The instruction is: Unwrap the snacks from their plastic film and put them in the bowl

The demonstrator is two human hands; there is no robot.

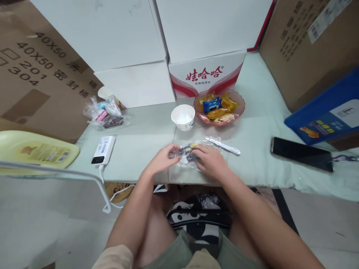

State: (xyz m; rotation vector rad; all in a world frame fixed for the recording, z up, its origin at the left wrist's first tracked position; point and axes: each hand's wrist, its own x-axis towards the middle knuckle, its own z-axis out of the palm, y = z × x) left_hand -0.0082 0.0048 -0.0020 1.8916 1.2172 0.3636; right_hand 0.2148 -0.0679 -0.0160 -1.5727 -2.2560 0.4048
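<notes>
Both my hands rest at the near edge of a pale green table [140,149], gripping a small clear plastic packet [186,151] with blue and yellow print. My left hand [162,158] pinches the packet's left end with curled fingers. My right hand [209,160] lies over its right part, fingers closed on it. A white plastic utensil in a wrapper [223,145] lies just beyond my right hand. Behind the packet stand a white paper cup [183,117] and a pink glass bowl [237,110] filled with wrapped snacks.
A white power bank [103,149] with a cable lies at left, a black phone [301,154] at right. A crumpled bag of wrappers [105,112] sits far left. White and brown cardboard boxes [126,48] wall the back; a blue box [325,116] stands at right.
</notes>
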